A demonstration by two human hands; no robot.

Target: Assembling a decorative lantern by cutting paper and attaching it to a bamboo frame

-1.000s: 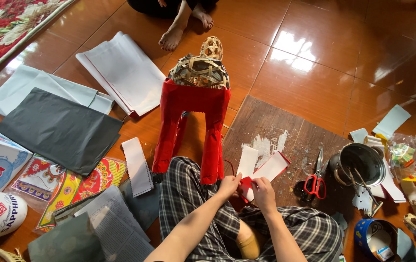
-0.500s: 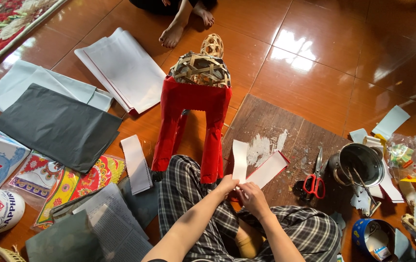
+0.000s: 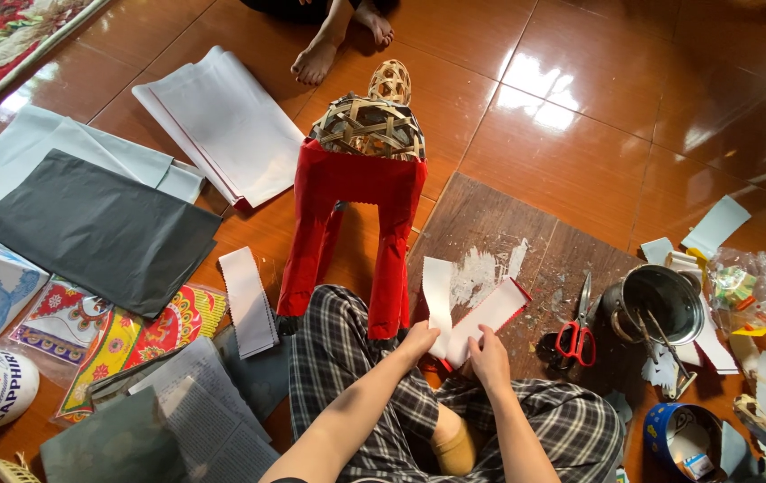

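I sit cross-legged in checked trousers on an orange tiled floor. My left hand pinches the lower end of a white paper strip that stands up from it. My right hand grips a second white strip with a red edge, angled up to the right. The two strips meet between my hands over a dark wooden board. Just beyond my knee stands a woven bamboo figure wrapped in red paper, with two long red legs.
Red-handled scissors and a metal pot with tools lie to the right, beside a blue tin and paper scraps. White, grey and patterned paper sheets cover the floor to the left. Another person's bare feet rest at the top.
The hands have spread the two strips apart into a V shape and shifted slightly down and right. The red piece seen between the hands a second ago is now out of sight.
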